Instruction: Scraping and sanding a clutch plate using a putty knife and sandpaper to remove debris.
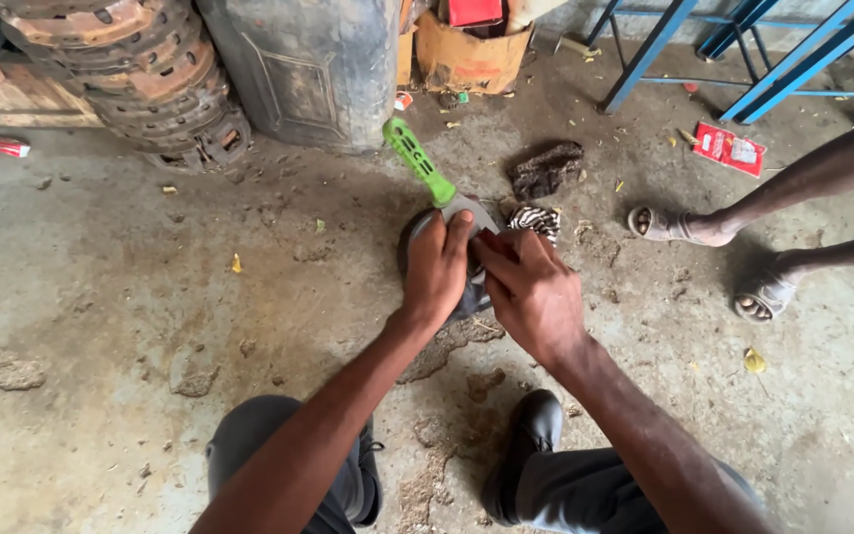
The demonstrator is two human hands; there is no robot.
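Crouched over a dusty concrete floor (130,297), the person presses the left hand (435,269) flat-fingered over a dark round part (409,247) lying on the ground, fingers curled down over its top edge so that it is gripped and pinned in place. The right hand (534,289) comes in from the other side, its fingertips closed on the same part near the metal head of a green-handled tool (417,160); the tool's grey head sits right at the part, between the two hands, and its handle slants up and away toward a large dark jerrycan (308,69). Whether the tool's head is actually engaged in the part or only resting against it cannot be made out, since the fingers cover the joint. A striped rag (536,222) lies just beside the right hand, touching or nearly touching the part, and a darker crumpled rag (546,170) sits a little farther off. As a judgement, the work looks mid-way: the part is still on the floor and still held with both hands, so nothing is set aside as finished (the hands hide most of it). A stack of rusty clutch plates (140,69) stands at upper left, and another person's sandalled feet (704,247) wait at the right near a blue metal frame (743,49).
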